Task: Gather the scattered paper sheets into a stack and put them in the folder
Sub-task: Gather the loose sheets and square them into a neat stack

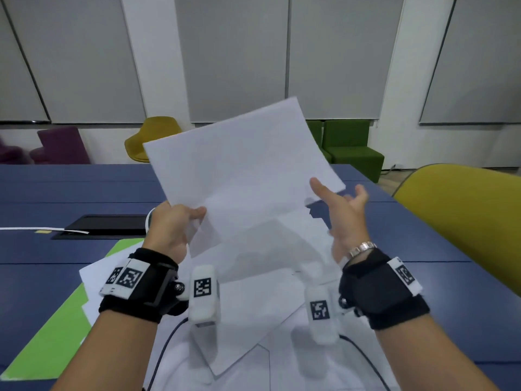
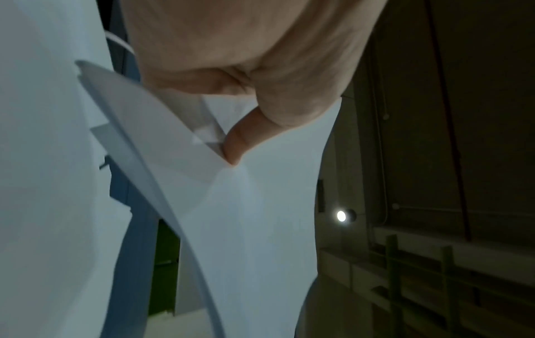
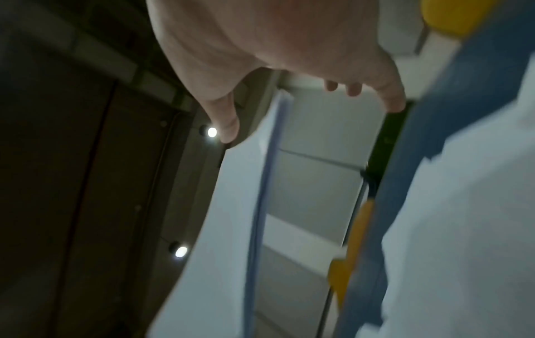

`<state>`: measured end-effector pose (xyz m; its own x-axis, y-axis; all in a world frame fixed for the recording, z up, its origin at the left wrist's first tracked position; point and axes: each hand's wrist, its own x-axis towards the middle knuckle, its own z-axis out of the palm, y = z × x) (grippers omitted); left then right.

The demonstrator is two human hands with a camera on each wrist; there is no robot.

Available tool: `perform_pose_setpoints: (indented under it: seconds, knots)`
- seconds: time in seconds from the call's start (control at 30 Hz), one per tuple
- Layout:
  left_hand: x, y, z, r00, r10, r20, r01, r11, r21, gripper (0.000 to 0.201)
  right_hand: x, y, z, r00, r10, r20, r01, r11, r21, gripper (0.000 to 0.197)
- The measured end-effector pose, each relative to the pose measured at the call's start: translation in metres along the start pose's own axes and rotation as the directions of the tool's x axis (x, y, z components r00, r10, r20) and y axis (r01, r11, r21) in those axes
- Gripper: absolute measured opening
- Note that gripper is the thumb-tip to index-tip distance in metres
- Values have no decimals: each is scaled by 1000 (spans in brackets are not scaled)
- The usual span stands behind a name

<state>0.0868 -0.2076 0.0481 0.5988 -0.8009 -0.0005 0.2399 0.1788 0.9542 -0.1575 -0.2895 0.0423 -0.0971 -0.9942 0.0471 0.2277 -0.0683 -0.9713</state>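
Observation:
My left hand (image 1: 180, 218) pinches the lower left corner of a few white paper sheets (image 1: 242, 165) and holds them tilted up above the table. In the left wrist view the thumb (image 2: 240, 141) presses on the held sheets (image 2: 260, 217). My right hand (image 1: 342, 204) is open, palm turned inward, fingers spread beside the sheets' right edge; whether it touches them I cannot tell. More white sheets (image 1: 253, 292) lie scattered on the table below, partly over a green folder (image 1: 50, 340) at the left.
The blue table (image 1: 56, 193) has a black inset panel (image 1: 107, 224) at the left with a white strip beside it. A yellow chair back (image 1: 462, 218) stands close on the right. Yellow, purple and green seats stand beyond the far edge.

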Motion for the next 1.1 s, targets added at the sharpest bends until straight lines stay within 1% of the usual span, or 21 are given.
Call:
perform_pose_setpoints:
  seconds: [0.03, 0.07, 0.1, 0.13, 0.17, 0.2, 0.23, 0.27, 0.33, 0.4, 0.43, 0.47, 0.57, 0.63, 0.67, 0.7, 0.77, 0.83, 0.9, 1.0, 1.1]
  knots:
    - [-2, 2, 3, 1000, -13, -9, 13, 999, -46, 35, -7, -1, 8, 991, 92, 96, -99, 993, 66, 115]
    - [-5, 1, 7, 1000, -25, -13, 23, 996, -86, 36, -15, 1, 15, 966, 156, 205, -184, 975, 125, 113]
    - [-8, 0, 13, 999, -35, -9, 33, 992, -121, 36, -22, 3, 22, 941, 175, 290, -237, 952, 193, 102]
    - [-11, -2, 19, 999, -43, 0, 42, 988, -148, 35, -25, 7, 28, 936, 150, 319, -239, 935, 262, 82]
    - [-16, -5, 26, 999, -46, 15, 48, 985, -165, 34, -28, 10, 32, 952, 105, 288, -198, 929, 314, 55]
    - [-19, -8, 32, 998, -46, 36, 51, 984, -168, 35, -29, 12, 35, 973, 69, 219, -143, 928, 343, 35]
    - [-22, -12, 37, 997, -46, 62, 56, 985, -163, 36, -28, 13, 36, 989, 48, 138, -94, 931, 352, 25]
    - [-25, -16, 41, 995, -49, 91, 63, 987, -151, 38, -25, 13, 35, 997, 39, 60, -58, 935, 351, 24]
    - [-27, -19, 43, 986, -61, 155, 78, 991, -107, 42, -19, 11, 30, 999, 18, -39, -4, 940, 340, 27]
    - [-25, -16, 39, 982, -42, 185, 56, 996, -74, 45, -14, 7, 22, 996, -47, -80, 68, 955, 287, 29]
    - [-21, -12, 35, 984, -12, 177, 25, 997, -70, 44, -12, 3, 16, 991, -98, -88, 117, 962, 247, 33]
    - [-19, -8, 29, 989, 21, 149, -11, 997, -71, 42, -10, -1, 10, 985, -150, -80, 163, 967, 194, 34]
    - [-8, 4, 9, 993, 110, 47, -108, 993, -38, 41, -4, -12, -4, 961, -276, 9, 276, 961, -2, 24]
    - [-6, 4, 2, 980, 179, 82, -184, 981, 68, 48, -2, -16, -11, 944, -319, 85, 326, 942, -87, 29]
    - [-7, 3, 2, 974, 179, 141, -196, 973, 118, 53, -2, -16, -12, 937, -325, 128, 339, 935, -104, 32]
    - [-9, 1, 4, 965, 154, 211, -187, 972, 145, 56, -4, -16, -12, 930, -326, 170, 348, 931, -114, 34]
    - [-13, -4, 11, 945, 109, 308, -155, 979, 129, 51, -7, -15, -10, 915, -323, 241, 360, 924, -127, 37]
    - [-14, -10, 18, 939, 145, 312, -187, 976, 108, 43, -9, -11, -7, 900, -332, 282, 380, 914, -140, 37]
    - [-14, -16, 23, 936, 208, 284, -249, 962, 114, 40, -9, -6, -3, 908, -331, 257, 374, 917, -139, 34]
    - [-15, -21, 28, 929, 273, 248, -310, 943, 121, 38, -7, -1, 3, 942, -288, 173, 307, 947, -96, 21]
    - [-14, -26, 29, 942, 241, 235, -276, 953, 127, 36, -5, 7, 6, 969, -223, 103, 228, 973, -38, 21]
